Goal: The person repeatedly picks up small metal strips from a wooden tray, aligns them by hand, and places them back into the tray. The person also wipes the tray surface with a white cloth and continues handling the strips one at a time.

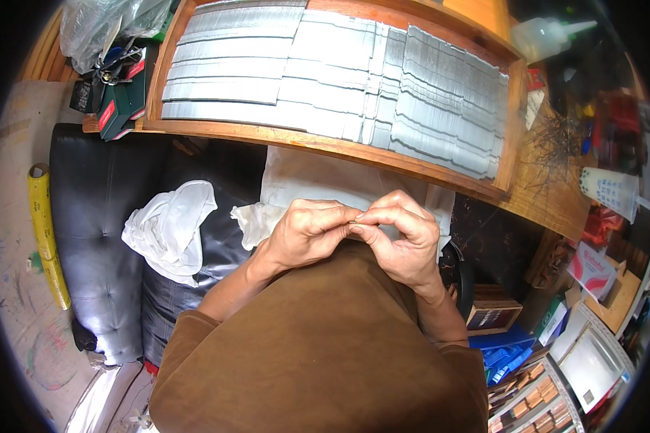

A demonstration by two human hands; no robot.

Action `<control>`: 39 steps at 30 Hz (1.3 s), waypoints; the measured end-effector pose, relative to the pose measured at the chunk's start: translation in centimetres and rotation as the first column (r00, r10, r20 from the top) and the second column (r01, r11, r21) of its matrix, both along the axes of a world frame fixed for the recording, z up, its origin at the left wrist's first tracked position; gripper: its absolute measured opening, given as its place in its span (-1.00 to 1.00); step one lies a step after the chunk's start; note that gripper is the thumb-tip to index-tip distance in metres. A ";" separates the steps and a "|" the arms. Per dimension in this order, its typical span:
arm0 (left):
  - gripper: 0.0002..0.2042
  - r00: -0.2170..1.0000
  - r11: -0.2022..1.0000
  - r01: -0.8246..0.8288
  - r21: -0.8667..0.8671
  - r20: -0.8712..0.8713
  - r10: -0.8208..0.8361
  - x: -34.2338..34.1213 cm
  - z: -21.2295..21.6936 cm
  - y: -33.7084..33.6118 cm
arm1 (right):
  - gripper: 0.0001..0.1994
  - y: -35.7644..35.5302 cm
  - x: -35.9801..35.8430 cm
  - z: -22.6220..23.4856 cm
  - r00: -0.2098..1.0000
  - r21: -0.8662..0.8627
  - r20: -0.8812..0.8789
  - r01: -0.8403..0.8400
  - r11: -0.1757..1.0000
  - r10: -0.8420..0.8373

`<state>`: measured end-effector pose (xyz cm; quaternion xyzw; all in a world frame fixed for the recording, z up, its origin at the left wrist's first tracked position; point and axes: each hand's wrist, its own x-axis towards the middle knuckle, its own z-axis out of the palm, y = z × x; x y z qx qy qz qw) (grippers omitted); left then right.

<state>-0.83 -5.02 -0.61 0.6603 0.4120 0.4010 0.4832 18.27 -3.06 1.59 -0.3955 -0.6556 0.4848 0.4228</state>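
Observation:
My left hand [303, 234] and my right hand [406, 245] meet fingertip to fingertip above my lap. Both are closed in a pinch, thumb against forefinger. Between the fingertips is something tiny and thin, too small and too covered to name. Beyond my hands stands a shallow wooden tray [325, 142], holding rows of closely stacked thin silvery metal pieces [325, 76]. A whitish cloth [296, 177] lies below the tray's near edge, partly behind my hands.
A black padded leather seat [94, 216] is at left, with a crumpled white plastic bag [172, 234] on it. A yellow tube [45, 238] lies farther left. On the right are a wooden tabletop [556, 187], a squeeze bottle [545, 37], a drink cup [609, 191] and several boxes.

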 end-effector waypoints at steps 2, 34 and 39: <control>-0.77 1.000 1.000 0.002 -0.004 0.001 -0.002 0.0 0.0 0.0 | -0.85 0.0 0.0 0.0 1.000 -0.002 0.002 -0.003 1.000 0.003; -0.79 1.000 0.999 -0.019 -0.050 0.009 0.019 -0.1 0.2 0.0 | -0.84 -0.2 -0.6 0.0 0.997 0.116 0.074 -0.003 0.993 -0.005; -0.77 1.000 0.999 -0.014 -0.040 0.006 0.015 -0.1 0.2 0.0 | -0.85 -0.2 -0.5 -0.1 0.998 0.115 0.063 -0.001 0.993 -0.006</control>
